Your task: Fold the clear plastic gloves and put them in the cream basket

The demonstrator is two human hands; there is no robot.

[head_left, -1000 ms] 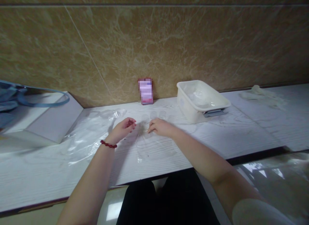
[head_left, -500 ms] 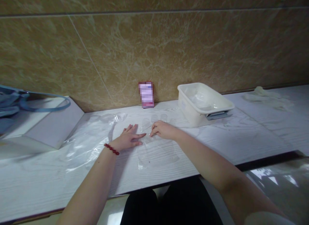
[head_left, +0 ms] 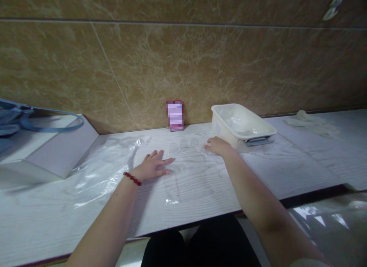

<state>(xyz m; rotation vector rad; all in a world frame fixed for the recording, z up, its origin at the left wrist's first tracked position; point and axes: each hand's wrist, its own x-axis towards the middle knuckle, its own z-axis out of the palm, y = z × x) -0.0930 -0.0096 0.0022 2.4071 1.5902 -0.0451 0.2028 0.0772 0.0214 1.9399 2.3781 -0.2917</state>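
A clear, thin plastic sheet shaped like a disposable glove (head_left: pixel 187 179) lies flat on the white wood-grain table (head_left: pixel 229 190), with rounded finger shapes at its far end. My left hand (head_left: pixel 155 165), wearing a dark red bead bracelet (head_left: pixel 132 178) at the wrist, rests with fingers spread at the glove's left edge. At the glove's upper right side is my right hand (head_left: pixel 218 146), its fingers loosely bent and slightly apart; nothing shows in them. To the left of my left hand lies a crumpled clear plastic bag (head_left: pixel 103 171).
Close to my right hand stands a cream plastic bin (head_left: pixel 226 127) with clear plastic inside and a grey latch. A phone (head_left: pixel 175 116) leans on the marble wall. Far right lie pale gloves (head_left: pixel 309 123); at left, a white box (head_left: pixel 63 148) sits beside a blue strapped bag (head_left: pixel 11 125).
My right hand has moved right, from the middle of the glove to its right side near the bin. My left hand has stayed in place. The view has tipped slightly upward.
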